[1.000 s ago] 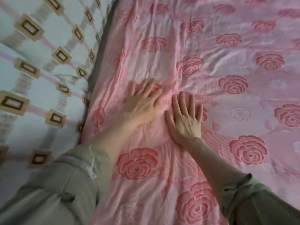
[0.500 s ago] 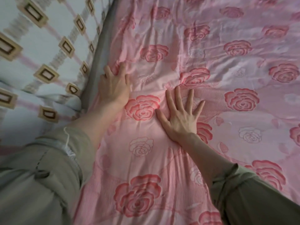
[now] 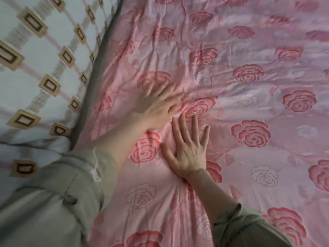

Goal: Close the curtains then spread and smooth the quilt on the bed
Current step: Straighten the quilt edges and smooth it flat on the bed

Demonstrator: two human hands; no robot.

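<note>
Head view, looking down on a bed. A glossy pink quilt with a woven red and white rose pattern (image 3: 240, 90) covers most of the field, lying spread over the bed, its surface creased with fine wrinkles that run toward the two hands. Along the quilt's left edge runs a dull grey band of fabric (image 3: 97, 68), and beyond that band, farther from the quilt, lies pale blue-white bedding printed with tan-and-brown framed squares on a faint pink lattice (image 3: 35, 72); a fold crosses this bedding near the lower left.

Both hands lie palm-down on the quilt, close to its left edge. The left hand (image 3: 156, 109) is blurred; its fingers (image 3: 169, 94) appear extended and loosely spread, lying between two red roses of the quilt, though their exact contact with the quilt cannot be told through the blur. The right hand (image 3: 188, 154) is sharp and lies flat just beside and below the left hand; its fingers (image 3: 183, 127) are straight and fanned wide, thumb out to the side, pressing the quilt and gripping nothing. Fabric bunches in small ridges at the fingertips and at the wrist.

Each forearm is bare to a pushed-up olive-grey sleeve: left sleeve (image 3: 53, 193), with a white thread (image 3: 95, 168) hanging at its cuff, and right sleeve (image 3: 249, 230).
</note>
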